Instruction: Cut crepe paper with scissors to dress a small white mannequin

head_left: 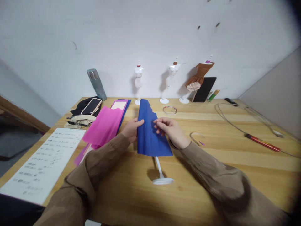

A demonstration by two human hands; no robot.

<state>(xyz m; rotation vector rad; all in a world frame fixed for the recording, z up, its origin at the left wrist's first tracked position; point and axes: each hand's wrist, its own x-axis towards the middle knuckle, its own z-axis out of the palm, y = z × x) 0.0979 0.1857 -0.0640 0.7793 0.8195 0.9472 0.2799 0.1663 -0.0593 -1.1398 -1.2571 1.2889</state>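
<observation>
A sheet of blue crepe paper point(149, 138) hangs upright over a small white mannequin stand, hiding most of it. Below the paper's lower edge show the stand's thin post and its round white base point(163, 181). My left hand point(132, 128) grips the paper's left edge, thumb in front and fingers behind. At the upper right edge, my right hand point(169, 129) is closed, its thumb and fingertips pinched against the paper. The paper's upper right side looks uneven.
Pink crepe paper point(102, 125) lies left, beside a written sheet point(43, 160) and a phone point(91, 106). A flask point(97, 84) and several small mannequins, one in a brown dress point(199, 73), stand by the wall. A red-handled corded tool point(262, 142) lies right.
</observation>
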